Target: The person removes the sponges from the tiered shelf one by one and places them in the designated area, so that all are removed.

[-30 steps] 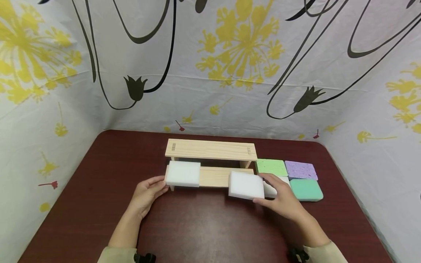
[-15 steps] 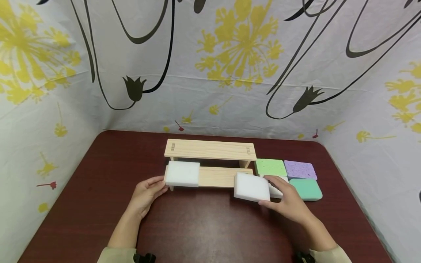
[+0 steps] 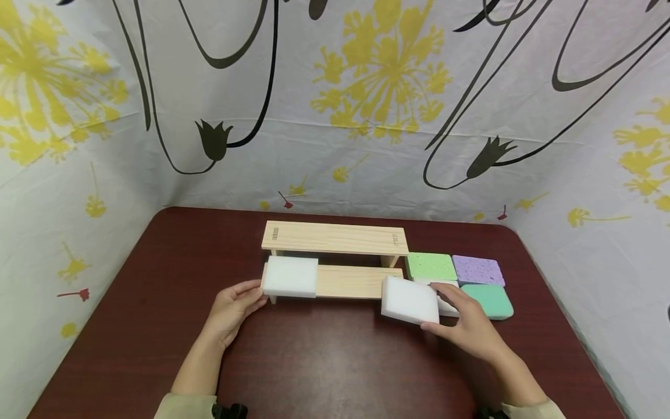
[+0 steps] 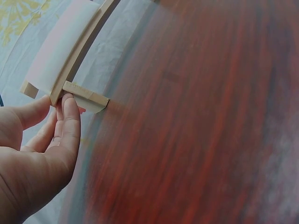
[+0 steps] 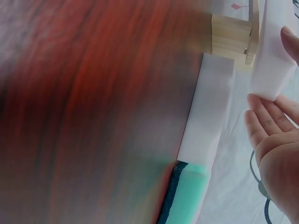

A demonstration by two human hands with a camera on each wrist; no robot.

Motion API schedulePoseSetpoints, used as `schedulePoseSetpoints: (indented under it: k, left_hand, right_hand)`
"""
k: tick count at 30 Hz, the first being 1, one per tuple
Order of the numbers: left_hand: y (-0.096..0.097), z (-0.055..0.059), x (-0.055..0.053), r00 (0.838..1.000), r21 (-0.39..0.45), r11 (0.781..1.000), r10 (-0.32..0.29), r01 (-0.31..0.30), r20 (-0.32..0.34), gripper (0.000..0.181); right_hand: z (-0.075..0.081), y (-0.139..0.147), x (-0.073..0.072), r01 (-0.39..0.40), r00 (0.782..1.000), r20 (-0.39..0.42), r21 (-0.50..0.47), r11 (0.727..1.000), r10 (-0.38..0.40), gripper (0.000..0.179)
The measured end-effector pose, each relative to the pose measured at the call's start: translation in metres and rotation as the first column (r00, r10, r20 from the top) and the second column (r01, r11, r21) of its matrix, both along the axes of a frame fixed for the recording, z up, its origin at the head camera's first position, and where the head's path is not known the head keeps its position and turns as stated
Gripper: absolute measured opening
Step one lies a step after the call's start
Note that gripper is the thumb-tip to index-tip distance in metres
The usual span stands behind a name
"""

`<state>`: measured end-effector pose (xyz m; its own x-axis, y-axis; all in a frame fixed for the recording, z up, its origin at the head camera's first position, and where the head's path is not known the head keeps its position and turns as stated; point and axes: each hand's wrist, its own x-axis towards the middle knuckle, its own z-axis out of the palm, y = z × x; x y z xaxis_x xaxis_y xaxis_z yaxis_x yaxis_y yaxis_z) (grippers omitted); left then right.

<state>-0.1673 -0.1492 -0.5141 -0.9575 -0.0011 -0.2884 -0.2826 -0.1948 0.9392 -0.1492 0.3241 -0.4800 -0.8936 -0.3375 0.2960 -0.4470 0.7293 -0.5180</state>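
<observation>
The step in hand seems to be the handling of one white block at the right end of the front board; the next move, I judge, calls for a level block and a steady board. The right hand [image 3: 471, 326] pinches the held white block [image 3: 410, 299] between thumb and fingers, above the bench [image 3: 314, 361]; whether it touches the front board [image 3: 348, 282], I cannot tell. The left hand [image 3: 232, 311] grips the left end of this board, with the thumb at its upper corner and the fingers beneath. By count, there are two wooden boards, the front one and the back board [image 3: 335, 237], and three white blocks: the held one, the resting white block [image 3: 290, 276] at the front board's left end, and the lower white block [image 5: 208, 107] on the bench. Beside this last are one green block [image 3: 431, 266], one purple block [image 3: 478, 271] and one teal block [image 3: 488, 301].
</observation>
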Motion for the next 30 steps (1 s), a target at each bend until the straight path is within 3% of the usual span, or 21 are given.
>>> schedulePoseSetpoints:
  k: [23, 30]
  left_hand:
    - [0.0, 0.002, 0.0, 1.0, -0.016, 1.0, -0.005, 0.005, 0.003, 0.041]
    - [0.001, 0.001, 0.001, 1.0, -0.019, 1.0, -0.003, 0.003, 0.002, 0.041]
  right_hand:
    - [-0.004, 0.022, 0.013, -0.025, 0.999, 0.029, -0.116, 0.993, 0.029, 0.079]
    - [-0.005, 0.029, 0.018, 0.002, 0.999, 0.051, -0.127, 0.992, 0.004, 0.08]
